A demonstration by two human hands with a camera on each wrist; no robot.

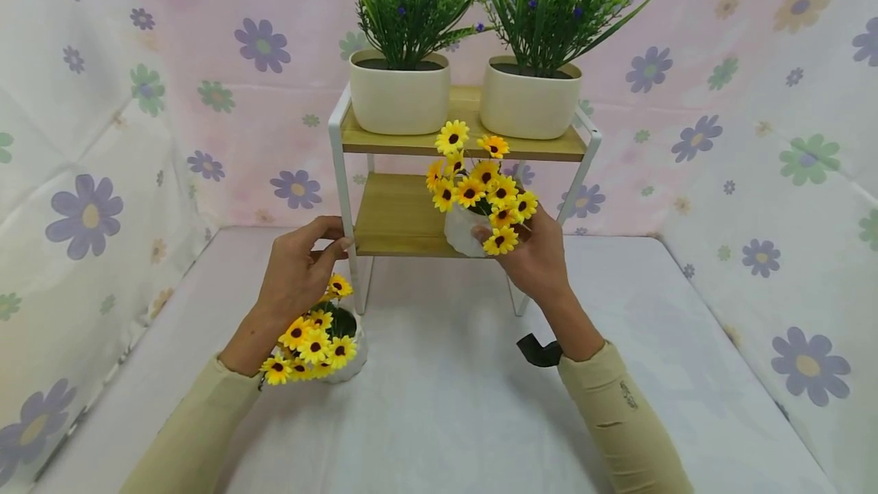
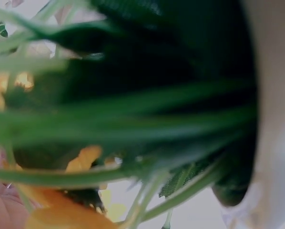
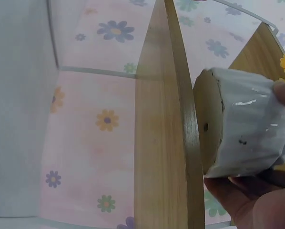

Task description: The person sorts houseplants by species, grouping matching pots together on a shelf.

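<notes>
My right hand (image 1: 521, 250) grips a small white pot of yellow sunflowers (image 1: 480, 193) at the front edge of the lower wooden shelf (image 1: 394, 216). In the right wrist view the pot (image 3: 249, 131) is tilted, its round base just off the shelf board (image 3: 164, 138), with my fingers (image 3: 249, 200) under it. My left hand (image 1: 322, 238) curls round the left front post of the white-framed rack (image 1: 339, 166). A second sunflower pot (image 1: 322, 341) stands on the table right below that hand. The left wrist view shows only its blurred leaves (image 2: 133, 119) and white rim (image 2: 271, 143).
Two cream pots of purple flowers (image 1: 401, 94) (image 1: 530, 97) fill the top shelf. The rack stands at the back of a pale cloth-covered table (image 1: 446, 402), with flower-print fabric walls (image 1: 754, 136) close behind and on both sides.
</notes>
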